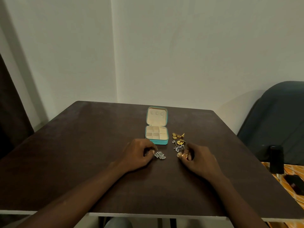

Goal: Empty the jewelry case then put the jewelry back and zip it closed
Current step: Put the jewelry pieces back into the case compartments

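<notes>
Teal jewelry case (pixel 156 142), cream lining; dark brown table (pixel 82 153)

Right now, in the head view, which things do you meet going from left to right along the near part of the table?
Left hand → silver jewelry piece at its fingertips → gold piece → right hand holding that gold piece → black phone off the table.

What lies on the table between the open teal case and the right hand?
In the head view, loose jewelry: gold pieces beside the jewelry case, then a gold flower piece and silver pieces nearer the right hand.
</notes>
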